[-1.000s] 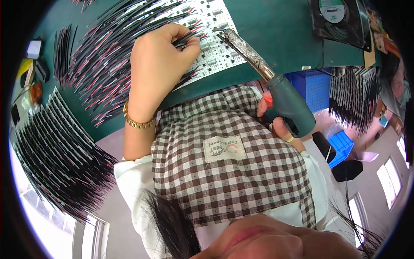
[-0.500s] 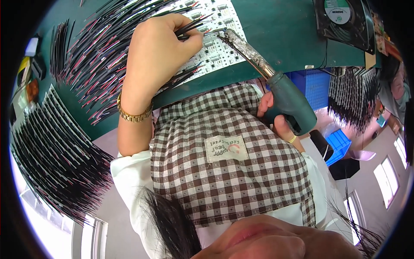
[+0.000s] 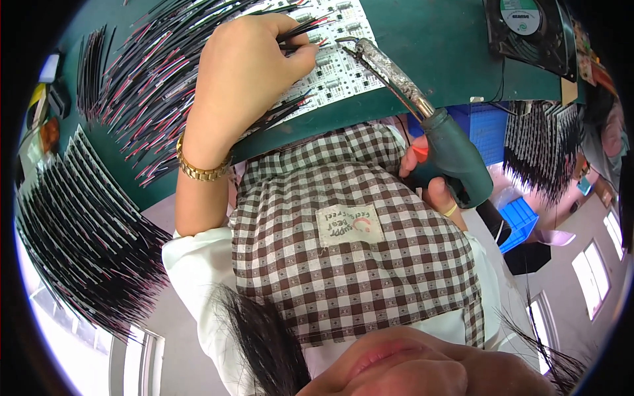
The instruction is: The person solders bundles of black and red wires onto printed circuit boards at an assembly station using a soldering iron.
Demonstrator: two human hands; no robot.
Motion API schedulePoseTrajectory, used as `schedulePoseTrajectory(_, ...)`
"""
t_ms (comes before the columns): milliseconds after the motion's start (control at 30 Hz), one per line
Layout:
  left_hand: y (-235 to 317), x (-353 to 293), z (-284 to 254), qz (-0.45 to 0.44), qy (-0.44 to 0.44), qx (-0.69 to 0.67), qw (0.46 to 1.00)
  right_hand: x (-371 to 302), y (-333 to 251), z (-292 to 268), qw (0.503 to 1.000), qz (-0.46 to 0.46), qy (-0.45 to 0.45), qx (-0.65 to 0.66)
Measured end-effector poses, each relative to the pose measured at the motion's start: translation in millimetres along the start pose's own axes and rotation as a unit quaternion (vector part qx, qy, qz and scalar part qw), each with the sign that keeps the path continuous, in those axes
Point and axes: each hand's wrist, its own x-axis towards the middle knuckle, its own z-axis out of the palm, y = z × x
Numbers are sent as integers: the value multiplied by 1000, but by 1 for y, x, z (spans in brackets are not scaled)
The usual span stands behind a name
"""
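My left hand (image 3: 254, 72) pinches a thin black wire (image 3: 297, 45) with a stripped reddish end, low over a white circuit board panel (image 3: 360, 63) set with small components. Beneath and left of that hand, many black, red and white wires (image 3: 152, 86) fan out across the panel. My right hand (image 3: 432, 188) is wrapped round the green handle of a soldering iron (image 3: 459, 158), whose body hides most of the fingers. The iron's crusted metal barrel slants up to the left, and its bent tip hangs just right of my left fingertips, apart from the held wire.
A black fan (image 3: 528, 33) stands at the far right of the green table (image 3: 429, 59). Bundles of wired strips hang over the left edge (image 3: 92, 237) and at the right (image 3: 541, 145). Blue crates (image 3: 485, 135) sit below the table's right side.
The soldering iron has drawn slightly right and toward me, its tip now farther from my left fingertips. My left hand has barely shifted, still pinching.
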Motion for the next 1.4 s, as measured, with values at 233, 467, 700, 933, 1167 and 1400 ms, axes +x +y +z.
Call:
schedulePoseTrajectory(233, -2, 4, -2, -27, -37, -36, 998, 2, 1, 2, 998, 59, 29, 20)
schedulePoseTrajectory(467, -6, 2, 7, 28, -3, -17, 999, -1, 12, -11, 999, -9, -37, 28)
schedulePoseTrajectory(700, -3, -2, 7, 42, 25, 9, 999, -4, 14, -3, 998, -27, 20, 46)
schedulePoseTrajectory(933, 6, -12, -7, 95, 56, -9, 994, -5, 9, -12, 997, -46, 55, 32)
schedulePoseTrajectory(1167, 21, -35, -4, 1, 144, -238, 960, -4, 22, -20, 993, -114, 17, 37)
schedulePoseTrajectory(1400, 30, -31, 28, -58, 85, -70, 992, -2, 19, -25, 992, -127, 1, 24)
